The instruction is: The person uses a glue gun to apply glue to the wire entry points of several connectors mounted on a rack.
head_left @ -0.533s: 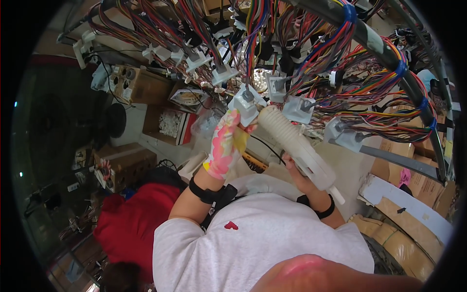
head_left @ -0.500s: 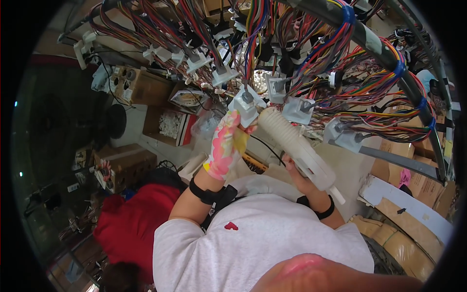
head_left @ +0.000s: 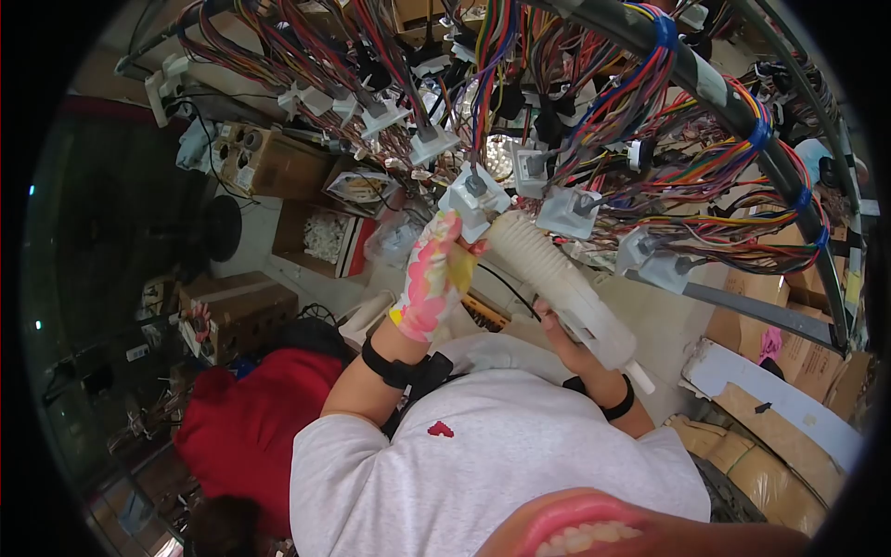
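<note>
We see a white square fitting [head_left: 474,200] in front of the chest, a grey plug set in its face and wires running up from it. The left hand [head_left: 432,269], in a pink-and-yellow patterned glove, reaches up from a bent elbow, its fingers clamped on the fitting's lower edge. The right hand [head_left: 561,342] sits lower, bent inward, its fingers wrapped round a white ribbed tool [head_left: 561,283], partly hidden behind it. The tool slants up to the left, its front end just beside the fitting; we cannot tell whether they touch. Each forearm wears a black band. Further out, wire bundles [head_left: 742,243] hang from a dark metal bar [head_left: 715,88]. At left we see a person in red [head_left: 264,432]. The brown cartons [head_left: 806,348] at right bear print and the cardboard box [head_left: 290,169] at upper left a pale label, both too small for us to read.
</note>
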